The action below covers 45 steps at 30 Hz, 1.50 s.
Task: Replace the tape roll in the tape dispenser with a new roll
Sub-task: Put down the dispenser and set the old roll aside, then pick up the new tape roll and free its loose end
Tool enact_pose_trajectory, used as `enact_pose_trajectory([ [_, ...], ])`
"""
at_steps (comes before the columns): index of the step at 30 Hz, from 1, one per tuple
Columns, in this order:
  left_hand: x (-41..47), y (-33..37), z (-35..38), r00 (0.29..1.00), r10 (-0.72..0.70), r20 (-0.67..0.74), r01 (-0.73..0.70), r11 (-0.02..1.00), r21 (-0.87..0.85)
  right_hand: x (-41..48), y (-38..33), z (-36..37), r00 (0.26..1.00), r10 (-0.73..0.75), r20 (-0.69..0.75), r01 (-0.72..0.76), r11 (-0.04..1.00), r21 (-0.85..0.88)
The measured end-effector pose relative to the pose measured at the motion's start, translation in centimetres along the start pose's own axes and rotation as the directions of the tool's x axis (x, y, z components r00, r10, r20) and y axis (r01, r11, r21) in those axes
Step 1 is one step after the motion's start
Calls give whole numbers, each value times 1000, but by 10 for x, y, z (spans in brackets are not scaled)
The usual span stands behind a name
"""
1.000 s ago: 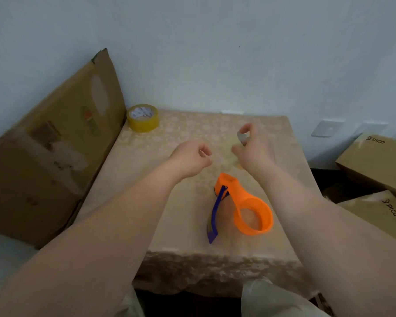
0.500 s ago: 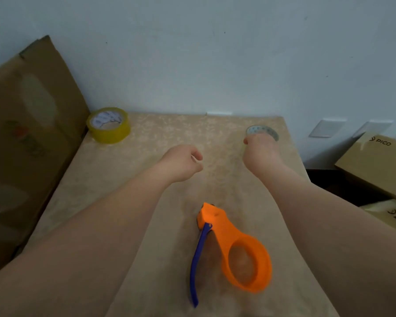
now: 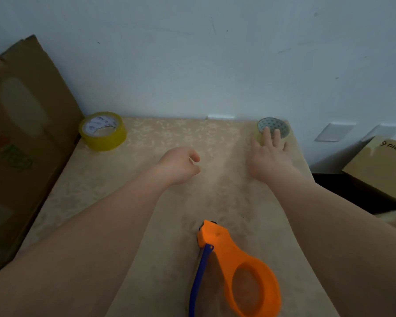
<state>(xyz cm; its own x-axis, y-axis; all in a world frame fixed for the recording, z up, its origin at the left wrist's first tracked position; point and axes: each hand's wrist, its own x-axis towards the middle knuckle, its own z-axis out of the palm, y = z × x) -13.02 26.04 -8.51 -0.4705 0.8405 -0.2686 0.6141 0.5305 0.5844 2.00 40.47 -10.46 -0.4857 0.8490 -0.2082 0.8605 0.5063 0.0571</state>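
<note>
An orange tape dispenser (image 3: 238,266) with a blue blade arm lies near the table's front, its ring holding no roll. A full yellow tape roll (image 3: 103,131) lies flat at the far left corner. A nearly spent roll with a printed core (image 3: 274,126) sits at the far right corner. My right hand (image 3: 269,154) is spread flat with its fingertips touching the near side of that spent roll, not gripping it. My left hand (image 3: 181,164) hovers mid-table, fingers loosely curled around nothing.
The beige patterned table (image 3: 169,145) stands against a pale wall. A large cardboard box (image 3: 21,133) leans at the table's left edge. More cardboard boxes (image 3: 382,163) sit beyond the right edge, with a dark gap below them.
My right hand carried the spent roll to the far right corner, set it down and opened its fingers. My view moved closer to the table. My left hand stayed loosely curled.
</note>
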Motion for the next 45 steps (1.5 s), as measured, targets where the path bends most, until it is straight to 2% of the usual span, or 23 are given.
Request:
enact_pose_trajectory([
  [5,-2,-11,-20,996,-23,-85,30,996,83,-15,-32,-18,980,-189,-67,193,979,61],
  [10,4,-46,-47,954,-127,-272,169,976,137,-31,-85,-27,937,-349,34,344,933,107],
  [13,6,-69,-63,920,-159,-358,242,950,198,-37,-112,-23,914,-394,95,384,917,113],
  [16,4,-92,-71,893,-197,-404,297,933,201,-45,-133,-10,903,-404,148,407,913,12],
  [19,5,-115,-73,900,-205,-384,303,929,212,-54,-146,-2,902,-397,172,413,907,-75],
  [25,12,-134,-73,920,-241,-308,312,927,207,-55,-151,-6,905,-381,190,401,912,-82],
  [31,13,-128,-71,924,-254,-286,339,889,308,-55,-153,-6,901,-393,185,414,905,-96],
  [37,9,-120,-60,939,-286,-190,336,882,330,-51,-144,-1,905,-359,227,361,932,32],
  [40,-2,-118,-60,953,-261,-157,295,919,262,-50,-134,-3,898,-361,251,335,932,141],
  [43,-18,-116,-58,963,-187,-197,217,965,148,-52,-118,-4,910,-336,244,245,909,338],
  [45,-28,-114,-55,958,-161,-239,174,984,38,-58,-111,-5,923,-308,229,159,850,502],
])
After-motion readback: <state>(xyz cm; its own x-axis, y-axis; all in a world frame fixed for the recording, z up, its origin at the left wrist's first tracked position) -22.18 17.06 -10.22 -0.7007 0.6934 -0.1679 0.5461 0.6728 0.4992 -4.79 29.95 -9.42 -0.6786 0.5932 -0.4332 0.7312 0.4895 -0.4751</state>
